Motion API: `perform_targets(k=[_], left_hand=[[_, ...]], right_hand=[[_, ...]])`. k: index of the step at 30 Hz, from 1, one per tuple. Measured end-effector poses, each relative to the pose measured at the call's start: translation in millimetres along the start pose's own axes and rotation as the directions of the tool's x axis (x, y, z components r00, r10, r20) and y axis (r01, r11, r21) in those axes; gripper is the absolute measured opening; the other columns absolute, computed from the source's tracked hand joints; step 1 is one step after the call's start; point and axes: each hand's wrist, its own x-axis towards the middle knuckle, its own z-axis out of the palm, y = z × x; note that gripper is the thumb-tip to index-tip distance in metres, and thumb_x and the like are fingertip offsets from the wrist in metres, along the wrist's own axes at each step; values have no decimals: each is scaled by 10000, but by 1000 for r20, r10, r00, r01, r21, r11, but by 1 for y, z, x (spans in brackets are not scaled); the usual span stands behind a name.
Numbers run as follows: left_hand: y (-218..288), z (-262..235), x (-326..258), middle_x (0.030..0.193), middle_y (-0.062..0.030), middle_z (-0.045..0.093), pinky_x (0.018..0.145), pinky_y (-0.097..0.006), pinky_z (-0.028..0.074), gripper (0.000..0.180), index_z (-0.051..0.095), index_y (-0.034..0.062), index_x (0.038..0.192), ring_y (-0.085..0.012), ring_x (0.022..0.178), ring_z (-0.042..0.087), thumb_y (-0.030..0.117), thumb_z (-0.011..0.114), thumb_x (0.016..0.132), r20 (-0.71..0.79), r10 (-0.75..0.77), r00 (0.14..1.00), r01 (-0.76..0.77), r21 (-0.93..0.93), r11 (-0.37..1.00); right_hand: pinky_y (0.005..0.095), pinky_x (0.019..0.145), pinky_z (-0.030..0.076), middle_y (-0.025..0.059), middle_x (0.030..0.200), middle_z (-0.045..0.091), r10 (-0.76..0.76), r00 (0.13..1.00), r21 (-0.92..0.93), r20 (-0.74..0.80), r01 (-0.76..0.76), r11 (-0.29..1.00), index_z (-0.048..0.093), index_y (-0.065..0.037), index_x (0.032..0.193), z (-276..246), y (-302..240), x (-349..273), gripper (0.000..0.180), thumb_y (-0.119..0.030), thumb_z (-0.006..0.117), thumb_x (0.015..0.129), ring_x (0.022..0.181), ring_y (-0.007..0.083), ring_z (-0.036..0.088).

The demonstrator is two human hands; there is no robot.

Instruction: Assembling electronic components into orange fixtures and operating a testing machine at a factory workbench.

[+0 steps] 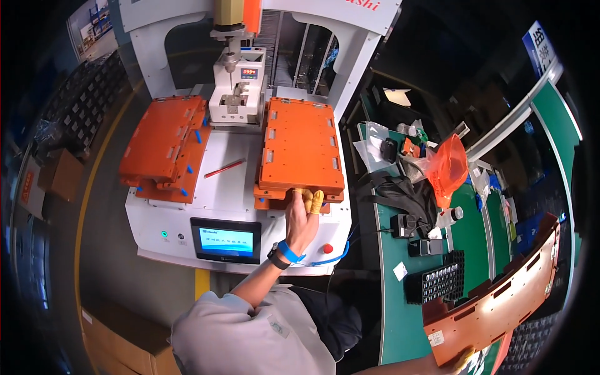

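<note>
Orange fixture plate (301, 150) — left hand (301, 219) gripping edge, right hand (464, 359) holding tray (500, 306)

Orange fixture plate (301, 150) under the left hand (302, 220): rigid, matt, smooth, plastic-like board. Fingertips (317, 201) wear yellow rubbery cots; wrist carries a blue glossy strap. Right hand (462, 359) grips a long orange panel (500, 300) of the same matt finish. Machine housing (219, 194): white painted metal, smooth. Screen (226, 240): glossy. Bench mat (400, 325): green, matt.
</note>
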Motion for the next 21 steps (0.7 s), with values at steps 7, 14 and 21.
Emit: perform_targets(k=[7, 14, 21], left_hand=[[39, -9, 34, 712, -101, 525, 617, -380, 404, 324, 517, 8, 941, -228, 647, 496, 292, 662, 1001, 51, 28, 998, -29, 9, 1000], [38, -5, 71, 1115, 8, 680, 847, -263, 526, 239, 674, 80, 1164, -114, 1046, 648, 186, 656, 952, 119, -513, 850, 254, -946, 202], [61, -56, 26, 1209, -45, 664, 981, -388, 507, 445, 623, 62, 1251, -228, 1139, 630, 133, 650, 813, 45, -470, 882, 156, -967, 202]], right_hand=[[564, 851, 585, 252, 1210, 622, -879, 384, 302, 283, 834, 462, 548, 34, 1346, -26, 116, 43, 702, -348, 832, 830, 1038, 387, 655], [424, 997, 547, 201, 1434, 552, -422, 639, 425, 643, 161, 891, 496, 2, 1434, -10, 100, 15, 579, -357, 614, 996, 1209, 332, 629], [496, 1086, 471, 204, 1384, 556, 60, 306, 174, 950, -679, 713, 444, 9, 1453, 69, 1, -107, 537, -216, 503, 969, 1265, 340, 576]])
